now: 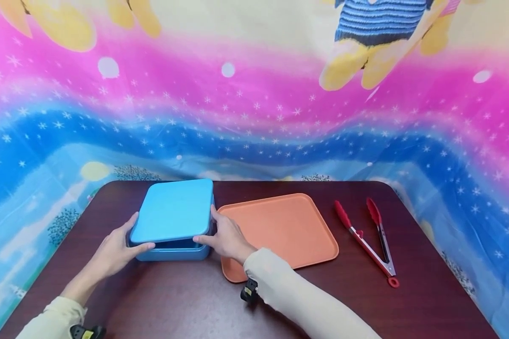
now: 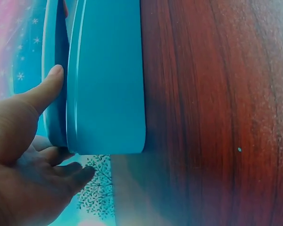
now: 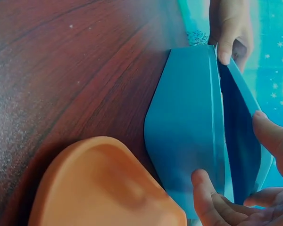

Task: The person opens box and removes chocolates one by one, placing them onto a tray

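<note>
Dark tabletop: lid between left hand and right hand.

Orange tray, red tongs on brown table; snowflake-print backdrop behind.

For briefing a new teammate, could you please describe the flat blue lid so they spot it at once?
On the reddish-brown table, left of the shallow orange rectangular tray, sits a blue box with rounded corners. On top, between the left hand and right hand, is the light-blue squarish lid. Unlike the box, it is a flat panel, front edge raised.
</note>
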`<state>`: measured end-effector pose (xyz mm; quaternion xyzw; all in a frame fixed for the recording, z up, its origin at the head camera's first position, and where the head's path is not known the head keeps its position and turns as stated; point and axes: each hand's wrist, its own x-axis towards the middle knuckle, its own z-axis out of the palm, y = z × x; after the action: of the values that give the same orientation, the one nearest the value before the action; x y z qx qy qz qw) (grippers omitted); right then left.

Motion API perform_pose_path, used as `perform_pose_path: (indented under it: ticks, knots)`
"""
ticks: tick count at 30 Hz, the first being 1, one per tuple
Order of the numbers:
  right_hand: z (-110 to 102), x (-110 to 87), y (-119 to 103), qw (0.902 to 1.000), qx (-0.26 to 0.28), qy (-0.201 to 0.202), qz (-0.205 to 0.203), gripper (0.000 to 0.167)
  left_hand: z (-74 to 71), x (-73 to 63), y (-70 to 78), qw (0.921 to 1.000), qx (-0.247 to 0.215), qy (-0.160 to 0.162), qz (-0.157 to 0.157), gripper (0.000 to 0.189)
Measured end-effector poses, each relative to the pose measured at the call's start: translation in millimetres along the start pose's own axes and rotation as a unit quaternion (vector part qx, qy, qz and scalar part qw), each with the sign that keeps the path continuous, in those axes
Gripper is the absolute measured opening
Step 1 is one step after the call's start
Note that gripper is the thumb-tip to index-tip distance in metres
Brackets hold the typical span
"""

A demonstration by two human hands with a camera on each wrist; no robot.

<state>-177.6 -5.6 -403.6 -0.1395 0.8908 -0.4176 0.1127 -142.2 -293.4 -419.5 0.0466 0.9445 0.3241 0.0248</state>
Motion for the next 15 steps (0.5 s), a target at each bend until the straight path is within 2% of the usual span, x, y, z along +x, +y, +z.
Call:
perform_pose_path:
  ticks: [8, 11, 15]
  knots:
    - [-3, -8.8, -5, 0.9991, 0.042, -0.006, -0.002, 0.098, -3.0, -5.6, 5.9, 0.9985, -0.007, 0.048, 0.026, 0.106]
    - [-7, -11.4, -6, 0.9981, 0.059, -0.01, -0.014, 0.097, -5.7, -5.8, 9.5, 0.9976, -0.01, 0.059, 0.035, 0.104]
    - [-9, -13.7, -4, 0.992, 0.121, -0.014, -0.034, 0.085, -10.2, -7.3, 12.1, 0.9963, -0.003, 0.071, 0.048, 0.101]
